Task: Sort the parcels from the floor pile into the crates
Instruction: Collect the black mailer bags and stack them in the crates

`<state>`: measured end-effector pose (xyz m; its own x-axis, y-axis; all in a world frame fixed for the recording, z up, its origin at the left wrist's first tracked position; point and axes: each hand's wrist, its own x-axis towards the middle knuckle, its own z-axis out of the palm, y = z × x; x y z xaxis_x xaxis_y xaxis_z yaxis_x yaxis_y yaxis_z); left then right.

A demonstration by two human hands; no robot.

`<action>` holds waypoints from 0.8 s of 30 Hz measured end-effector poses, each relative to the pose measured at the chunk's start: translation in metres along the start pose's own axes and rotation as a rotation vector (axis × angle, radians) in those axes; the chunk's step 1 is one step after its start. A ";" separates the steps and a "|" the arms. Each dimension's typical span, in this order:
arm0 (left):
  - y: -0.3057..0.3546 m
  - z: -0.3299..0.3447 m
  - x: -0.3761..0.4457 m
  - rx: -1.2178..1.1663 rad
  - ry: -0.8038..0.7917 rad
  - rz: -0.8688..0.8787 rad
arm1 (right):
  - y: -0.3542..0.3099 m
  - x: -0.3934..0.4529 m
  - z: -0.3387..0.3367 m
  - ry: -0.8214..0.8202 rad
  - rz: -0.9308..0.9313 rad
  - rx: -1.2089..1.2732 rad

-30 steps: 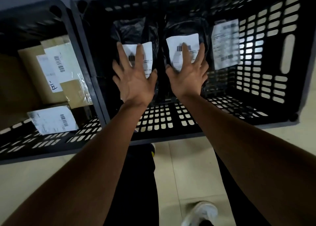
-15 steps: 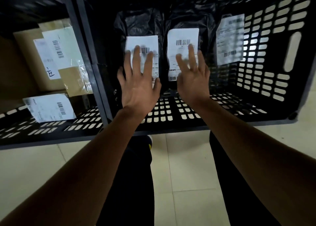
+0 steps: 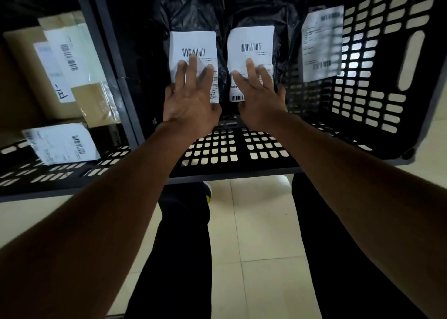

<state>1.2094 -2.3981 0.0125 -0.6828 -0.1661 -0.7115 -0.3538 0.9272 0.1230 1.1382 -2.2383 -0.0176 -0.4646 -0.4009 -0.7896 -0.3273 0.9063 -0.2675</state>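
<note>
Both hands spread flat, fingers open, gripping nothing: left hand (image 3: 191,101) over left black parcel (image 3: 186,16), right hand (image 3: 260,101) over right black parcel (image 3: 256,16), inside right-hand crate (image 3: 387,106). Best lift straight off, no dragging. Parcels side by side, long axes running away from me, labels up.

Left hand (image 3: 191,103) and right hand (image 3: 260,101) reach forward, palms down, fingers spread

Pale glossy tiled floor (image 3: 254,234), dim light
</note>
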 end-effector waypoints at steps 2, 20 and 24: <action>0.002 -0.014 0.002 -0.005 -0.042 -0.021 | -0.002 -0.001 -0.010 -0.039 0.002 0.060; 0.056 -0.171 -0.117 -0.137 0.210 0.060 | 0.022 -0.201 -0.093 0.317 0.197 0.661; 0.095 -0.223 -0.152 -0.109 0.261 0.138 | 0.043 -0.273 -0.134 0.497 0.239 0.728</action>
<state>1.1366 -2.3593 0.2863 -0.8650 -0.1352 -0.4832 -0.3036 0.9077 0.2895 1.1411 -2.1078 0.2607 -0.8094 -0.0507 -0.5851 0.3445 0.7659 -0.5429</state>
